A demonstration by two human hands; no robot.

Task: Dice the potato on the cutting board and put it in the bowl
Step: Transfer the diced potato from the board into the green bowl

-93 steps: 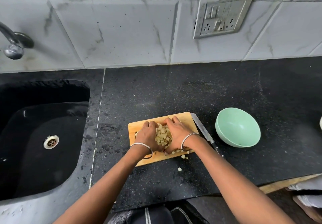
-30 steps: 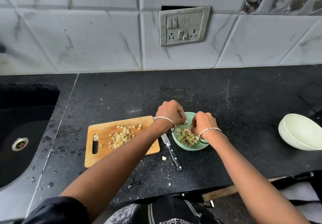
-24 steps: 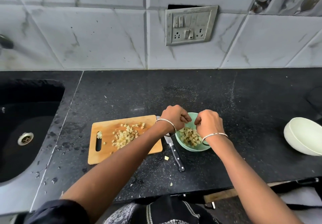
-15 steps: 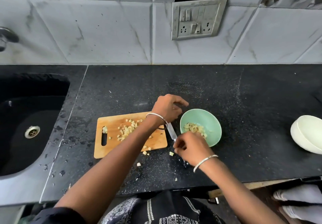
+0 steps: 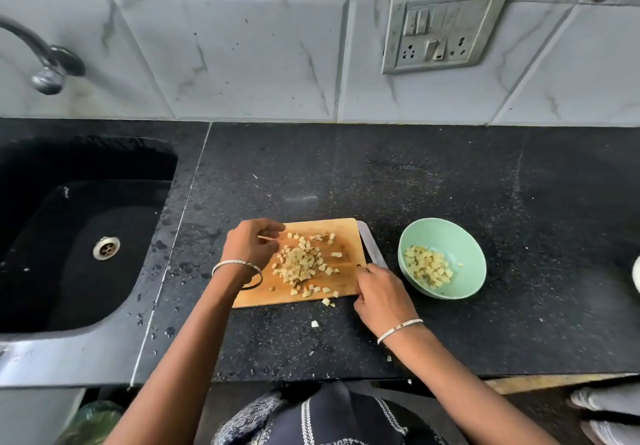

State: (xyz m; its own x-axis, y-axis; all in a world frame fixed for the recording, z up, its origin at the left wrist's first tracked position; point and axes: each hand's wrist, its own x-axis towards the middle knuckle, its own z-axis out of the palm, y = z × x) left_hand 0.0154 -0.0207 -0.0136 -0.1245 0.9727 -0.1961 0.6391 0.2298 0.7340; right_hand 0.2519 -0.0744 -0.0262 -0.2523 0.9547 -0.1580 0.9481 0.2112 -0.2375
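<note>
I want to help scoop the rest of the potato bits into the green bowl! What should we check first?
1. Bowl ready: ok. The mint green bowl stands upright to the right of the cutting board, with room left.
2. Potato cut up: ok. The pile of potato dice sits mid-board.
3. Nothing spilled: not ok. Stray dice lie on the black counter in front of the board.
4. Knife safe: cannot tell. The knife lies between board and bowl; the right hand covers its handle.
5. Helping hand placed: ok. The left hand is beside the pile.
</note>
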